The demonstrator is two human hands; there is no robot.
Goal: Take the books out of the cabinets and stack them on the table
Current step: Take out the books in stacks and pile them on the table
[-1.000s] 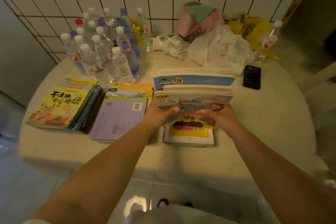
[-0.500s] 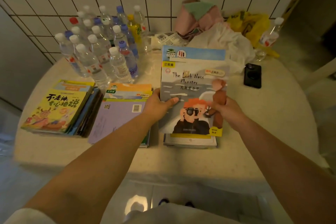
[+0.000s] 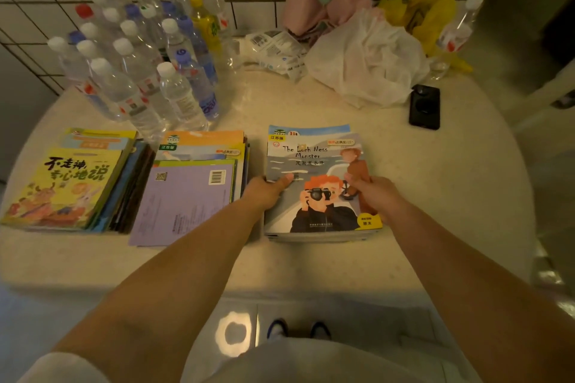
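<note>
Books (image 3: 317, 183), flat glossy rectangular paperbacks

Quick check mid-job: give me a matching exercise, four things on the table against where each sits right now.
Things:
1. Loch Ness Monster book
2. purple book
3. black phone
4. water bottles

Places:
A. back left, by the tiled wall
B. top of the middle stack
C. right, beside the white plastic bag
D. held at both sides, on the right stack

Pairs: 1-D, 2-B, 3-C, 4-A

The bundle of books (image 3: 320, 183) (held tilted up before) was laid flat on the table (image 3: 435, 196), gripped by both hands.
</note>
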